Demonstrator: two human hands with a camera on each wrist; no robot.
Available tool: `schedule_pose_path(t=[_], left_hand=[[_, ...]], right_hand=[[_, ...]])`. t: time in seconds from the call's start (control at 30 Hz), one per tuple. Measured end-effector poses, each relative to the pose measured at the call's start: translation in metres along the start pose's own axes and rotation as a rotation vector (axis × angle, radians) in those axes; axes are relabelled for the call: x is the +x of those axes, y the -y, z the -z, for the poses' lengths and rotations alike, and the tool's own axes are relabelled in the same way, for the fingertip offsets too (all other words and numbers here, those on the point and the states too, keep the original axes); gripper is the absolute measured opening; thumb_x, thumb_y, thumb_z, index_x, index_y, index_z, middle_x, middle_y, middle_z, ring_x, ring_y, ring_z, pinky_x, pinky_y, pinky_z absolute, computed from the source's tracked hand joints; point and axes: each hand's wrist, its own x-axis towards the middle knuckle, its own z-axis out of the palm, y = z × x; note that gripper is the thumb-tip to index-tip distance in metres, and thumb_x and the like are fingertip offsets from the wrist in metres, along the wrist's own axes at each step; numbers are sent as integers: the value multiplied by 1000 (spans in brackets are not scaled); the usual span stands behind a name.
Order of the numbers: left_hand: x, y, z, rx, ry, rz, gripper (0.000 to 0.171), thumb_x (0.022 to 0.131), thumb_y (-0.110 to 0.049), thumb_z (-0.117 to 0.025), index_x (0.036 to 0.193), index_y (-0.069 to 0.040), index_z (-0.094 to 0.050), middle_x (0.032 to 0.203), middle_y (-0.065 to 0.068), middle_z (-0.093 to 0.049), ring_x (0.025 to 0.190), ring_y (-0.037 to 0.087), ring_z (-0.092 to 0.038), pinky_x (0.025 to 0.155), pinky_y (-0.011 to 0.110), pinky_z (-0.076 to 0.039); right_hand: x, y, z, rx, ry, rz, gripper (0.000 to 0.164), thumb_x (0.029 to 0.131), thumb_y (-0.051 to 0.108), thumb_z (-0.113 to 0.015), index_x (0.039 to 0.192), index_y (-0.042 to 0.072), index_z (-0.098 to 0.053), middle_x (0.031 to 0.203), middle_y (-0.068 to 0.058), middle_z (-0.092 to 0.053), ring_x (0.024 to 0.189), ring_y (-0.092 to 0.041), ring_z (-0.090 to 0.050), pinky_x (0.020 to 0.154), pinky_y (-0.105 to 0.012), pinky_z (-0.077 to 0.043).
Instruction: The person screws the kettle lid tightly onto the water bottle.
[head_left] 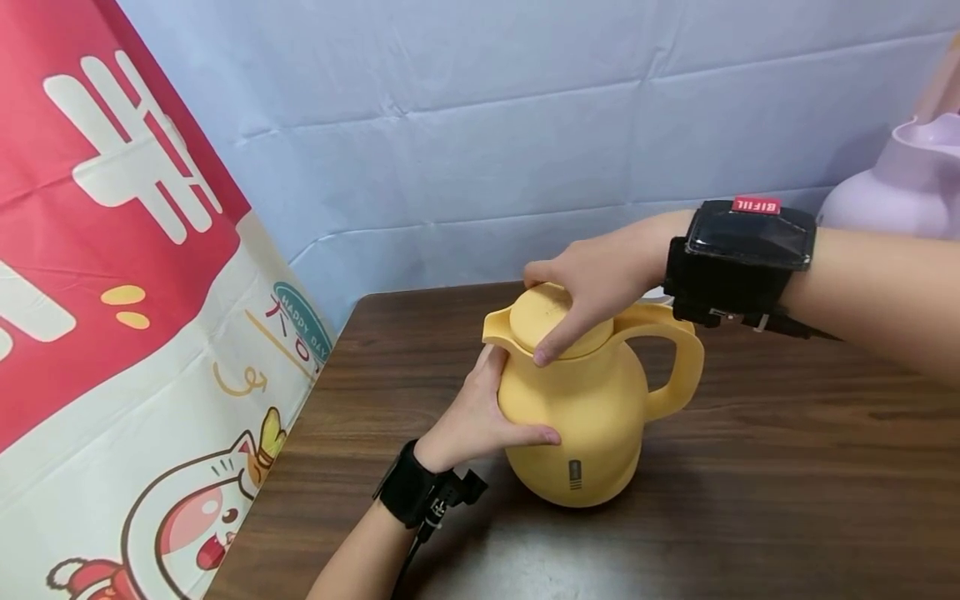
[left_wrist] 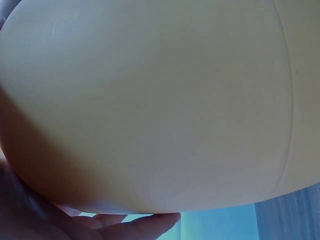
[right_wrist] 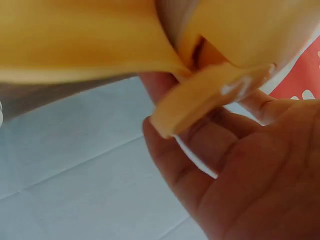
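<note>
A yellow vacuum jug [head_left: 581,417] stands upright on the wooden table, its spout to the left and its handle [head_left: 682,367] to the right. My left hand [head_left: 472,421] holds the round body from the left, thumb across the front. The left wrist view is filled by the jug's smooth body [left_wrist: 165,100], with fingers [left_wrist: 145,227] along its lower edge. From above, my right hand [head_left: 600,267] grips the round lid [head_left: 543,317], thumb on the near side. In the right wrist view, fingers [right_wrist: 170,155] curve beside a small yellow tab [right_wrist: 200,97]; the lid's seating is unclear.
A lilac jug [head_left: 892,196] stands at the far right, partly behind the right forearm. Pale blue cloth [head_left: 450,150] hangs behind the wooden table [head_left: 810,483]. A printed red and white cloth [head_left: 150,333] hangs along the left edge.
</note>
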Motion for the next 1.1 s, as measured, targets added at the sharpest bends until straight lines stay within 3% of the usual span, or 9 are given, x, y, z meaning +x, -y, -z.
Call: schedule_pose_path(t=[0.13, 0.23, 0.4, 0.7, 1.1], left_hand=[[1, 1, -1, -1, 1, -18, 114, 59, -29, -92, 146, -36, -18, 142, -12, -29, 126, 7, -35, 100, 33, -38], [1, 0, -1, -11, 3, -29, 116, 59, -28, -92, 147, -36, -16, 143, -12, -28, 127, 8, -34, 101, 34, -37], [0, -2, -2, -14, 6, -24, 118, 59, -27, -92, 148, -36, -15, 144, -12, -27, 128, 8, -34, 101, 35, -36], [-1, -6, 0, -5, -6, -15, 120, 58, -26, -93, 148, -36, -14, 144, -12, -26, 127, 7, -34, 101, 34, -36], [-6, -8, 1, -15, -15, 4, 119, 58, -26, -93, 148, -37, -15, 143, -11, -27, 126, 7, -36, 100, 32, -38]], right_hand=[[-4, -2, -1, -7, -10, 82, 86, 73, 67, -67, 138, 15, -43, 124, 2, -54, 110, -12, -51, 92, -36, -42], [-10, -2, 3, -29, -2, 129, 81, 76, 56, -72, 142, 21, -41, 134, 5, -48, 118, -11, -46, 96, -38, -39], [-18, 0, 8, -65, 10, 133, 70, 79, 39, -73, 141, 27, -44, 134, 5, -49, 116, -10, -47, 94, -38, -41], [-18, 2, 7, -112, -41, 165, 73, 78, 47, -74, 140, 20, -48, 132, 6, -52, 116, -9, -49, 94, -36, -42], [-20, 7, 1, -85, -94, 157, 72, 79, 48, -73, 138, 14, -50, 127, 6, -56, 113, -7, -51, 92, -33, -44]])
